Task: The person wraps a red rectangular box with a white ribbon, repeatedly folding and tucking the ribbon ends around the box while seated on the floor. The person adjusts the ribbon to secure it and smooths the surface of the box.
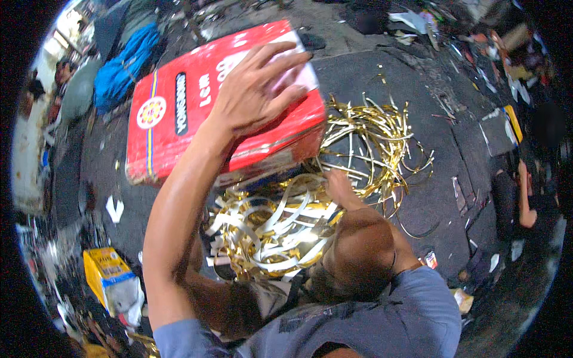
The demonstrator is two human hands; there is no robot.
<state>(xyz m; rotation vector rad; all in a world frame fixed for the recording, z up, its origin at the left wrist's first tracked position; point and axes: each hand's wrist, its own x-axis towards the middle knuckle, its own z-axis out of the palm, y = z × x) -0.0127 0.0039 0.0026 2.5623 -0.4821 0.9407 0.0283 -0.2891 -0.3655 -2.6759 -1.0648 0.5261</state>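
Dark floor (433, 77), strewn with scraps toward its edges, spread around me, with a blue bundle (125, 74) beyond the box to the left and a yellow packet (110, 274) nearer me. The red box (197, 131) sat ahead of me, left of centre. My left hand (256, 89) lay over its right end, fingers spread, gripped around nothing. My right hand (339, 186) was low by the box's near right corner, between wide gold strips (271, 235) and thin gold strips (391, 143); its fingers were hidden, so I couldn't tell its grip.
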